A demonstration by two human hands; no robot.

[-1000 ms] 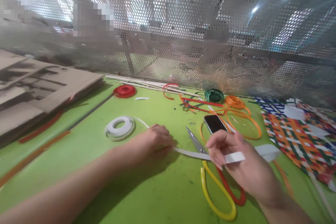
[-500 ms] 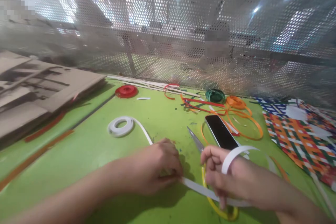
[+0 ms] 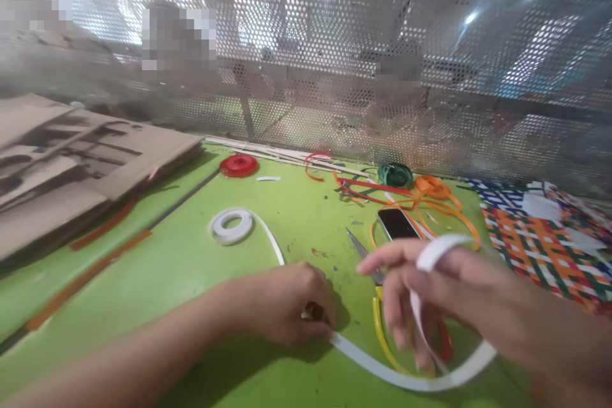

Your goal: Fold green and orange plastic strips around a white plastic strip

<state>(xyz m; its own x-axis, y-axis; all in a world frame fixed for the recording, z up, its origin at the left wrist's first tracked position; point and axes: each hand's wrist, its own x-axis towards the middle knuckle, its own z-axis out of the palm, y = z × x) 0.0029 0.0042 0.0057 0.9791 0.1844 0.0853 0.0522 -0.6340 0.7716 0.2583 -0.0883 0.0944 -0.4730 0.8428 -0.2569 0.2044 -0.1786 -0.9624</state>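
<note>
With clock directions taken from the left hand, the far edge of the green tabletop is bounded at 12 o'clock by a perforated panel, along whose foot pale sticks are laid. Green surface is seen from 9 o'clock round to 12 o'clock, broken by the white roll between 10 and 11 o'clock; beyond it, cardboard sheets are stacked at 10 o'clock. Towards 2 o'clock, room is narrowed by scissors, a phone and a woven piece.

The left hand is held low, palm down, thumb and fingers clamped on the white strip, by which the hand is joined to the roll. From the thumb the strip is swept out at 4 o'clock in a wide curve. The right hand is held at 3 o'clock, above the scissors, its fingers apart and index finger extended, the strip looped over its thumb side.
</note>
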